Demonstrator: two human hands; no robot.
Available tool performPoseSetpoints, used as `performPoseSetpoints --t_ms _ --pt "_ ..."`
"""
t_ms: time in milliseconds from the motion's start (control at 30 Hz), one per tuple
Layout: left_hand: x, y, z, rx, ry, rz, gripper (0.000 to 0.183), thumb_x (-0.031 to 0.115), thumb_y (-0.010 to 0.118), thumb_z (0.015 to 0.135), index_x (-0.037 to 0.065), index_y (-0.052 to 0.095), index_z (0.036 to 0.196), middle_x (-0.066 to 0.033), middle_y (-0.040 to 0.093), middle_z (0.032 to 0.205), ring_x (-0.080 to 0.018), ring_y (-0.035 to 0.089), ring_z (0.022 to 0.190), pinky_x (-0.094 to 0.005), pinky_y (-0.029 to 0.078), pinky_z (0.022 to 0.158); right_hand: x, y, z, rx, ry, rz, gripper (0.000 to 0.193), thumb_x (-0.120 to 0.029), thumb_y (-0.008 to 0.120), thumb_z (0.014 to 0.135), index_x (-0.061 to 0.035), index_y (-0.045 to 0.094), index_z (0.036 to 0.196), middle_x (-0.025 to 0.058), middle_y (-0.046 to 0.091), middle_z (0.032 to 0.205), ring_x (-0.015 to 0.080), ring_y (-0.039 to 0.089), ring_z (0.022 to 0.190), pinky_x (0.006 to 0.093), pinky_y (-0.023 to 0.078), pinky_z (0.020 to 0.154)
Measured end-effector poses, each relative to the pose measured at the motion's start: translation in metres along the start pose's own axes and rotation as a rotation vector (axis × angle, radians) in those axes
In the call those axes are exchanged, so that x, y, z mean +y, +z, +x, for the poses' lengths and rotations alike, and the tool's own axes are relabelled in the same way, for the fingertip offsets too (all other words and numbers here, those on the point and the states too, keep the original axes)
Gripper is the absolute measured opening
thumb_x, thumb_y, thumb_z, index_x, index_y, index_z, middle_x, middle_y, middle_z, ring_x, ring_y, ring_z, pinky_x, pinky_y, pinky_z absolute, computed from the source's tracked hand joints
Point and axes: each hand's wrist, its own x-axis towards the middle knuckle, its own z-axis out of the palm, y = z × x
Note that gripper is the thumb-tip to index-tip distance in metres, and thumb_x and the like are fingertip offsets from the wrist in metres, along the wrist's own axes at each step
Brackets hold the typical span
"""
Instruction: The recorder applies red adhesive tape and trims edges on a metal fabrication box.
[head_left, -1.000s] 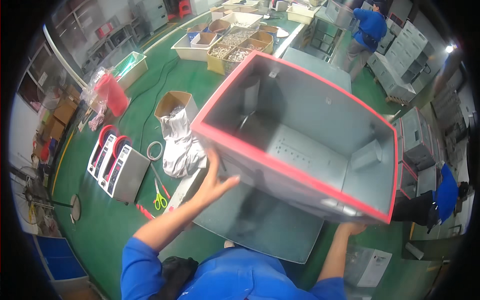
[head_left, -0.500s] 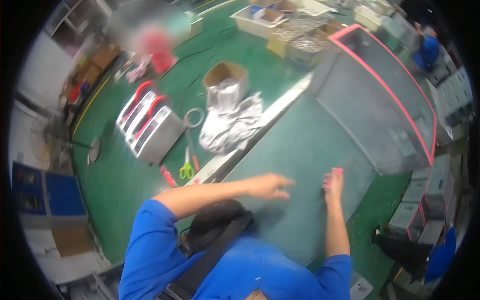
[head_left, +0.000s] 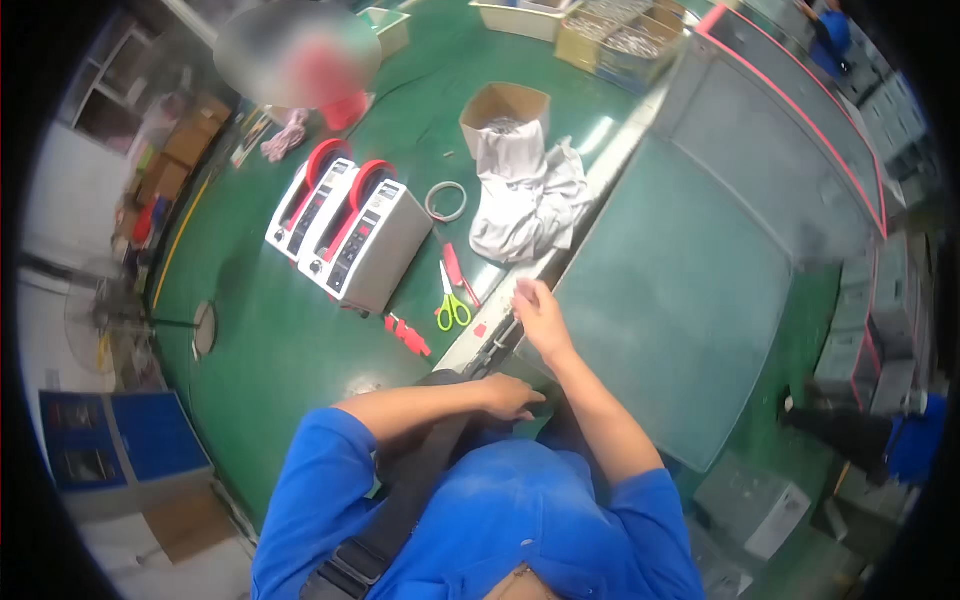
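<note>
Closest in: left hand (head_left: 510, 396) palm down at the near corner of the grey sheet (head_left: 680, 300), fingers loose, nothing held. Just past it: right hand (head_left: 540, 312) on the sheet's left edge, fingers bunched; cannot tell if anything small is pinched there. Looks like work along that edge. Next calls for a firm hold and slow hands. Scissors (head_left: 452, 306) and tape machines (head_left: 360, 235) near on the left. Big grey box (head_left: 790, 130) crowding the far side. More open room to the left.
</note>
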Motion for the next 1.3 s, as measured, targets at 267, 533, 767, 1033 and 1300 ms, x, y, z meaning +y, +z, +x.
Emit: performPoseSetpoints --t_ms 267,533,767,1033,1300 --pt "-0.164 0.116 0.021 -0.577 0.322 0.021 0.039 0.030 0.053 0.083 0.009 0.055 0.115 -0.0163 0.062 0.099 -0.0307 0.059 0.094 -0.0390 0.044 0.082 -0.036 0.015 -0.170 0.130 -0.117 -0.080 0.024 -0.016 0.057 0.084 -0.0032 0.057 0.104 0.0087 0.061 0.098 0.0156 0.059 0.090 0.0282 0.046 0.080" --pt "-0.045 0.065 0.036 -0.771 0.274 0.317 0.040 0.027 0.056 0.078 0.001 0.056 0.108 -0.0173 0.062 0.099 -0.0315 0.060 0.089 -0.0386 0.046 0.077 -0.159 0.078 -0.253 -0.089 -1.189 0.008 0.031 -0.023 0.059 0.077 0.0012 0.055 0.096 0.0179 0.056 0.090 0.0324 0.053 0.086 0.0380 0.043 0.077" --pt "0.041 0.083 0.081 -0.727 0.114 0.495 0.038 0.026 0.054 0.078 0.001 0.056 0.106 -0.0171 0.061 0.096 -0.0293 0.059 0.087 -0.0383 0.046 0.076 -0.172 0.032 -0.362 -0.126 -1.200 -0.207 0.039 -0.035 0.068 0.074 0.0005 0.056 0.083 0.0178 0.057 0.076 0.0313 0.054 0.074 0.0368 0.044 0.067" --pt "0.179 0.146 0.126 -0.670 0.123 0.564 0.035 0.025 0.053 0.078 0.000 0.057 0.103 -0.0168 0.061 0.092 -0.0267 0.059 0.084 -0.0379 0.046 0.073 -0.175 -0.030 -0.502 -0.068 -0.828 -0.395 0.042 -0.035 0.072 0.064 0.0011 0.059 0.082 0.0193 0.061 0.080 0.0286 0.058 0.075 0.0358 0.044 0.065" --pt "0.297 0.190 0.198 -0.705 0.133 0.615 0.033 0.023 0.051 0.078 0.000 0.057 0.101 -0.0165 0.060 0.088 -0.0241 0.059 0.081 -0.0375 0.046 0.071 -0.170 -0.127 -0.589 0.073 -1.505 -0.359 0.027 -0.030 0.059 0.077 -0.0053 0.062 0.086 0.0184 0.060 0.083 0.0335 0.056 0.079 0.0387 0.044 0.069"
